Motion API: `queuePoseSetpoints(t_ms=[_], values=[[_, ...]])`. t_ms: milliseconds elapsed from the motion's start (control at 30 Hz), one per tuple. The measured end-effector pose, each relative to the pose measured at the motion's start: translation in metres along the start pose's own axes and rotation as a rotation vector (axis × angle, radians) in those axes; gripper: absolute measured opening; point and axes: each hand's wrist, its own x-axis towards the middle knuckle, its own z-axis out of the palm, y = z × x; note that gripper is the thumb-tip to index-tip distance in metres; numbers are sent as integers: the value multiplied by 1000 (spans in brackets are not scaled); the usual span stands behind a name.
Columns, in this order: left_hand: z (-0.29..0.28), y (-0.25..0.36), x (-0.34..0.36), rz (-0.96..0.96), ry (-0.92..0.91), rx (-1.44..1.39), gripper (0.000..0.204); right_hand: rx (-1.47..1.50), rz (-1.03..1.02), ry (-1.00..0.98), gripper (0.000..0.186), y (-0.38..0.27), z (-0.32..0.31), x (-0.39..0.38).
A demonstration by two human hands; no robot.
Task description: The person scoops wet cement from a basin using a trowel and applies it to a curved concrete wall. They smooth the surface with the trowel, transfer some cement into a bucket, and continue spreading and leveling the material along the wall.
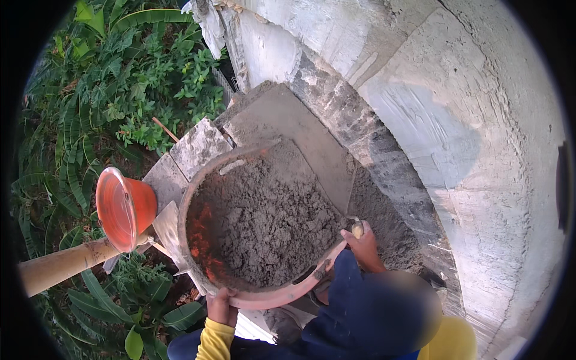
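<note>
A wide, round orange-pink tub [279,299], its walls smeared grey, holds a large heap of rough wet mortar [273,222]. My left hand [222,307], below a yellow sleeve, is closed around the tub's near-left rim. At the near-right rim, my right hand [363,247] grips the pale handle of a trowel [358,229]. The trowel's metal neck points away from me, and I cannot clearly make out its blade. Beyond the tub lies a smooth grey mortar surface [270,117]. Dark blue cloth, partly blurred, covers part of the view near my right forearm.
An orange bucket [123,210] leans at the left, by a bamboo pole [72,262]. Dense green plants [78,144] lie below the ledge on that side. A curved, rough concrete wall [420,138] rises along the right, with loose mortar [384,222] at its foot.
</note>
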Motion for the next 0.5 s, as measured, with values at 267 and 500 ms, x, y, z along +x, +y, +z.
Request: queuePoseSetpoints(t_ms=[267, 500], values=[[47, 81, 63, 220, -60, 108, 39, 143, -228, 105, 68, -55, 31, 51], [62, 168, 204, 334, -92, 481, 12, -129, -39, -175, 76, -108, 29, 77]])
